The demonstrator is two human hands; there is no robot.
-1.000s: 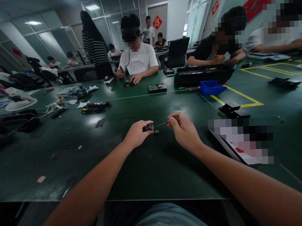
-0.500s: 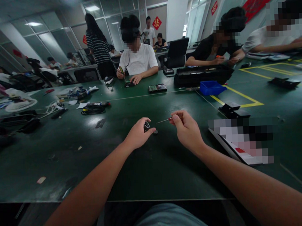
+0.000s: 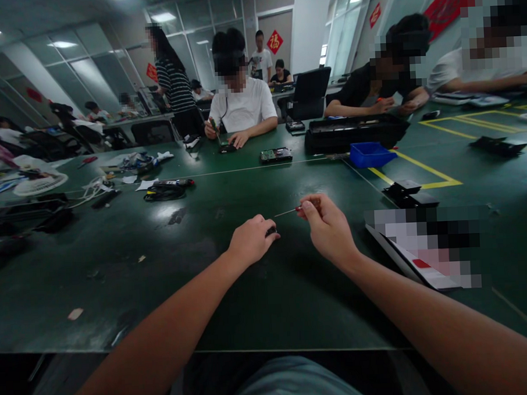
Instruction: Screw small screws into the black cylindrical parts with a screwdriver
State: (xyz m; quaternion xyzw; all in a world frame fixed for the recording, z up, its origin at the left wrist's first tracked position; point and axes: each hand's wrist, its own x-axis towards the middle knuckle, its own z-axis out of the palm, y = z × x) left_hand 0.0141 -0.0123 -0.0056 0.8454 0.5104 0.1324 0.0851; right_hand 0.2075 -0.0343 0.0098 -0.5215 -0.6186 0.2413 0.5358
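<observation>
My left hand is closed, its thumb and fingers around a small dark part at the table's middle. Most of that part is hidden by the fingers, so its kind cannot be made out. My right hand pinches a thin screwdriver by its red handle. The screwdriver's metal shaft points left, and its tip is just above and beside the left fingers. Both hands are over the green table.
At the right lies a white tray-like item, partly blurred. Black brackets and a blue bin are beyond it. A hard drive lies ahead, and a black cable bundle lies at left. A co-worker sits opposite.
My left hand has shifted slightly right and down, and its fingers have closed over the small dark part. A silvery ring seen in that hand is now hidden. The right hand has barely moved.
</observation>
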